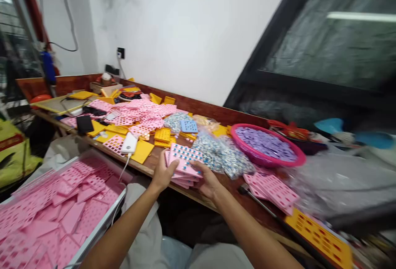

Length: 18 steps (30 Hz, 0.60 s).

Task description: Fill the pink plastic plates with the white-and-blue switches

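A stack of pink boards (185, 159) is held between both hands at the table's front edge; the top board carries blue pieces in rows. My left hand (163, 172) grips the stack's left side, thumb on top. On the right side, my right hand (208, 178) holds the same stack with its thumb over the top board. Just behind the stack lie a light blue board (189, 126) and clear bags of small blue and white pieces (221, 153). Yellow boards (163, 135) are piled to the left of these.
A white bin of pink boards (71, 215) stands at the lower left. Many pink boards (139, 112) cover the table's left part, near a white power bank (129, 142) with a cable. To the right are a pink basin of purple pieces (267, 147) and a yellow board (320, 240).
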Motion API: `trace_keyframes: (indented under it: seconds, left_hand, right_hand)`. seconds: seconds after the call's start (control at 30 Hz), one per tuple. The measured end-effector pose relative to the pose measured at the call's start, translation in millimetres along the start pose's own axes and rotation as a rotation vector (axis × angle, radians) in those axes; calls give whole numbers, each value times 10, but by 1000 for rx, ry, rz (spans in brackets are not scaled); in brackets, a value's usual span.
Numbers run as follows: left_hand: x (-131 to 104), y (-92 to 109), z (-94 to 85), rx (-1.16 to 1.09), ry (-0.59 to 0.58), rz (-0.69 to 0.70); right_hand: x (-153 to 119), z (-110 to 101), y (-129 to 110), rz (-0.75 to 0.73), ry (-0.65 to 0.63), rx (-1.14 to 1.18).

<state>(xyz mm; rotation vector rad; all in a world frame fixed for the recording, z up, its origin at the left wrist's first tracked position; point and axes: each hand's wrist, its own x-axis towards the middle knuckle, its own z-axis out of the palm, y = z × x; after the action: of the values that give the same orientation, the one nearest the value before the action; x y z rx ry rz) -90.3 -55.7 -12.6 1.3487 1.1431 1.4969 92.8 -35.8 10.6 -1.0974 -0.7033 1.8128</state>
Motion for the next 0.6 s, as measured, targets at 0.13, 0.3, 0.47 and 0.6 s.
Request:
trace_keyframes:
  seconds: [0.13,0.3,0.47,0.6]
  left_hand:
    - [-266,158,148,122,-16,117]
    - [-784,396,481,-12,-96,100]
    - [-1209,429,1032,-145,-306,-27]
    - [-1500,357,1600,-191,-557,-85]
  right_hand:
    - [-289,-111,-11,-123,-99,13]
    - [-987,-455,-36,-241,-231,30]
    - [-1739,-970,63,-338,-58,96]
    - [-2345,-1467,238,-443,201,179]
